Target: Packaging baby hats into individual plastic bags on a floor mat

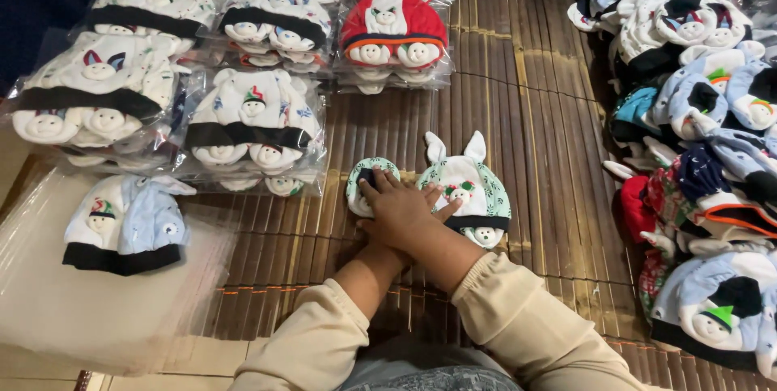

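We are looking down at our two hands, which are crossing over each other on a bamboo mat (518, 116) on the floor. Our right hand (405, 211) is lying on top, flat, with its fingers spread out, and it is pressing down on a small green baby mitten (366, 184). Our left hand (441, 214) is hiding mostly under the right one, so we are only seeing a few fingertips poking out toward the baby hat; we cannot tell if it is spread or holding anything. The mitten is sitting just beside a green baby hat (468, 189) with two white bunny ears and little doll faces on it. The hat is lying flat on the mat, touching our hands on its left side. We are wearing tan sleeves (518, 318). To the left, a blue and white hat with a black band (125, 225) is resting on a pile of clear plastic bags (81, 302). Above our hands, packed sets of hats in clear bags (251, 128) are lying in rows, and one of them is a red hat set (392, 31). On the right side, a big heap of loose hats (700, 156) in blue, white and red is piling up, well apart from our hands.
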